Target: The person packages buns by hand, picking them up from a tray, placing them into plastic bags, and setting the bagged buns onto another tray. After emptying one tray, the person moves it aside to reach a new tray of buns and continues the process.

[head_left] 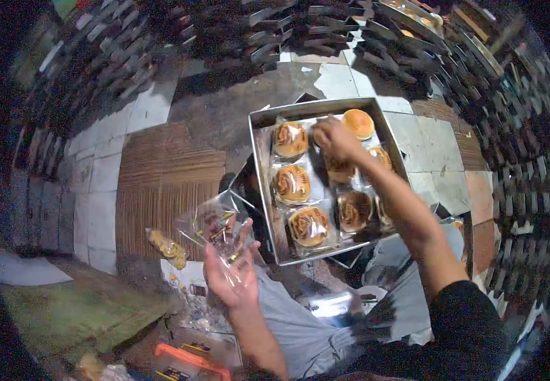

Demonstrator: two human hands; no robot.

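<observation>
A clear plastic bag [216,219] is in my left hand [233,273], held up to the left of the metal tray [264,190]. My right hand [337,138] reaches over the far part of the tray. Its blurred fingers are curled down around a bun, which they mostly hide. Just right of it lies a golden bun [357,124] with no wrapper visible. Down the tray's left side are wrapped buns with brown swirls, such as the far one [291,140], the middle one [292,184] and the near one [308,227]. Another wrapped bun [354,211] sits beside them; my right forearm covers others.
An orange-handled item [192,360] and printed packets lie at the lower left, near a green surface [78,317]. A yellowish bundle [167,247] rests on the tiled floor [167,159]. Another tray with buns [414,18] is at the upper right.
</observation>
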